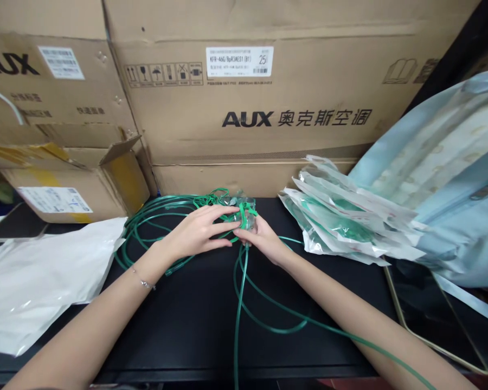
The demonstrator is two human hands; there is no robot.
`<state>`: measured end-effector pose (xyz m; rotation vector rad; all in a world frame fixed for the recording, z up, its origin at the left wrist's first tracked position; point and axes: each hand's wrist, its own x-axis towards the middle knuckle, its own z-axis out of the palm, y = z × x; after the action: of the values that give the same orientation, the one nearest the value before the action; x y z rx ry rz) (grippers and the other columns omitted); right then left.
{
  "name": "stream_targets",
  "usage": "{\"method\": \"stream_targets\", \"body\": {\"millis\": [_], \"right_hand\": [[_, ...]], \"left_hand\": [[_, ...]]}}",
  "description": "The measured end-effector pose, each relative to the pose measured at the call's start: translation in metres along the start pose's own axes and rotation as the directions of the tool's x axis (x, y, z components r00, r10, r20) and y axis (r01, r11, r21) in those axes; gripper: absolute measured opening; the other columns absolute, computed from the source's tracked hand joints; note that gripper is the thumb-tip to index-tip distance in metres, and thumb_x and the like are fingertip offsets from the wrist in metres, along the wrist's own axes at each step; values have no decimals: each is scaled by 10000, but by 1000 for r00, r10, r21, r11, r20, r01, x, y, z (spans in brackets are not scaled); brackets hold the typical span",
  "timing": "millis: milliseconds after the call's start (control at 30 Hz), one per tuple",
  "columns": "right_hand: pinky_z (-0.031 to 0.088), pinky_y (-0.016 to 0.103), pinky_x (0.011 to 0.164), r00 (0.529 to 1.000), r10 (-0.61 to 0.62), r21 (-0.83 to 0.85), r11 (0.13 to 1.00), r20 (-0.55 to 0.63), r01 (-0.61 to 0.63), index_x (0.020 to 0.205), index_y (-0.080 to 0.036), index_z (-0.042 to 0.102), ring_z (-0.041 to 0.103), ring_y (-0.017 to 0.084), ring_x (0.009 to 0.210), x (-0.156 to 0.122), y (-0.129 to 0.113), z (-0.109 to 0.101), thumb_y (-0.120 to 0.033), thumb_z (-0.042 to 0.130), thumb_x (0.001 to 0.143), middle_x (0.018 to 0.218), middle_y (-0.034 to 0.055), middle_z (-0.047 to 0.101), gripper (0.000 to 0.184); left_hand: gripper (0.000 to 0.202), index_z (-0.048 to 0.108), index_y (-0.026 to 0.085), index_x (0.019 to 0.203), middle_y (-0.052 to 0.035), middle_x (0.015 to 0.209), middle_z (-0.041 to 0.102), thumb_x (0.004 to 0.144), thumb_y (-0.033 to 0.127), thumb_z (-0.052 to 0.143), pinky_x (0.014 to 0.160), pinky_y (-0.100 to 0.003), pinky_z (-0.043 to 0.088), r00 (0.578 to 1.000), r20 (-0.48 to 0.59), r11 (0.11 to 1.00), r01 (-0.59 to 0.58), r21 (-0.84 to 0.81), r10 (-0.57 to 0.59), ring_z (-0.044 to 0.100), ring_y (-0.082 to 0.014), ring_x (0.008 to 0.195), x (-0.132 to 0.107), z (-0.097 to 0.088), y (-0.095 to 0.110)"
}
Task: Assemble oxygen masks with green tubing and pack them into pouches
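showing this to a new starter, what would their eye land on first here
The tangle of green tubing at the middle of the black table stands out first, with the left hand laid over it and the right hand gripping a clear mask amid it. Next come the pile of sealed packets to the right and the big AUX cardboard box behind.
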<state>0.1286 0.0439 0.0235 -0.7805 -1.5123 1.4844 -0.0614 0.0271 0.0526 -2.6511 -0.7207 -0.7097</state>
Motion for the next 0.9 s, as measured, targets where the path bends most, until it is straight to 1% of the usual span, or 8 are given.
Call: {"method": "stream_targets", "body": {"millis": [167,233,367,467,567,733,833,900], "right_hand": [[341,206,460,1000,-1,24,1000,18,0,947,-204,429,446,63,517,-1,0,2,-232,720,602,675,-67,488,453],[339,204,460,1000,0,33,999,16,0,938,-202,430,446,61,516,-1,1,2,-235,712,610,675,-67,491,434],[324,198,452,1000,0,39,999,9,-1,916,-202,433,439,64,504,1,3,0,-261,674,654,619,-77,467,362],[318,196,448,1000,3,39,999,8,-4,896,-198,433,434,64,498,2,5,-2,-264,670,656,600,-78,463,344],[335,200,462,1000,3,36,999,21,-3,907,-199,438,442,65,514,2,5,-3,-257,679,648,645,-64,488,359],[450,261,673,995,-17,47,999,101,12,1007,-217,430,547,111,735,-2,1,-3,-232,695,628,868,-13,551,462],[433,314,852,976,-50,68,997,210,36,1084,-236,399,547,148,933,-3,2,-1,-243,713,615,1005,10,540,564],[418,347,900,976,-62,16,998,209,60,1092,-241,387,531,167,995,-3,5,1,-251,732,607,1062,26,524,595]], "left_hand": [[203,614,189,1000,-105,1117,597,839,262,514,787,-345,493,995,-99,992,1,124,11,575,-203,965,3,3,7],[240,596,173,1019,-117,1144,578,828,295,518,814,-360,483,997,-71,996,-5,93,12,562,-216,994,5,1,12],[497,495,141,1158,-178,1295,432,757,423,575,908,-441,422,998,64,999,-10,38,7,440,-286,1152,7,-2,17],[374,515,124,1128,-182,1189,477,798,297,551,867,-434,442,998,53,993,16,113,-22,455,-280,1095,7,0,16],[235,572,133,1044,-124,970,536,854,165,438,737,-339,485,1000,-14,993,20,121,-18,514,-203,890,8,1,15],[241,613,159,968,-69,836,543,882,179,388,625,-271,454,999,18,999,40,35,-41,504,-153,723,9,-4,15],[209,634,157,904,-44,745,539,865,189,431,604,-262,436,988,30,988,148,49,-149,512,-153,679,9,-3,18],[179,633,160,876,-33,721,546,850,185,457,582,-251,426,969,38,970,243,28,-244,528,-151,668,9,0,21]]}}
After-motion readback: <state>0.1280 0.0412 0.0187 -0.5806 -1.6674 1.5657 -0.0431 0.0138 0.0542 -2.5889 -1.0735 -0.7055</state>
